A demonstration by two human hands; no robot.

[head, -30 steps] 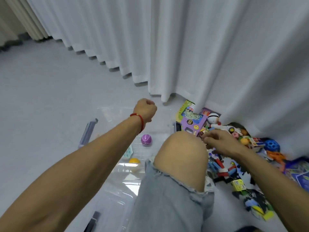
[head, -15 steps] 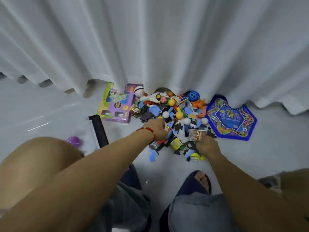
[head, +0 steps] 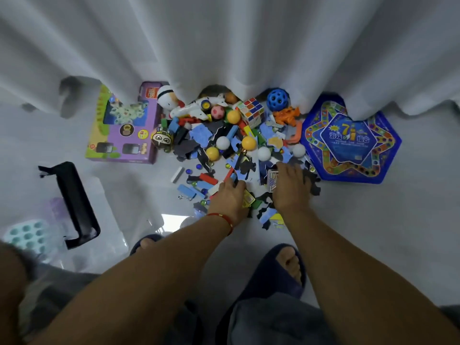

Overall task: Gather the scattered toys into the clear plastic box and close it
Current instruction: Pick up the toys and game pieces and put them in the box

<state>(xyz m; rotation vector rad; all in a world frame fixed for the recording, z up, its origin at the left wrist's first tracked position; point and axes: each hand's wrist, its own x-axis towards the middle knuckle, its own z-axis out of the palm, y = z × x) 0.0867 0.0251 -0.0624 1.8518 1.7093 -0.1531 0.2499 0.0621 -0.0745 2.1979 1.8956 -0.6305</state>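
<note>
blue hexagonal game box (head: 353, 143): large yellow "7" on its centre panel, with Chinese characters beside it too small to read | purple box (head: 124, 128): red label near its top corner, print blurred, unreadable

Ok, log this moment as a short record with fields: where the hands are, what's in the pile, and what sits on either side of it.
left hand: down in the near edge of the toy pile, fingers curled among flat pieces
right hand: on the pile, beside a small printed card; whether it grips the card is unclear
pile contents: puzzle cube, blue holed ball, orange and white balls, foam pieces
left of pile: purple game box
right of pile: blue hexagonal board game
clear plastic box: at far left, black handle, open
backdrop: white curtain
</note>
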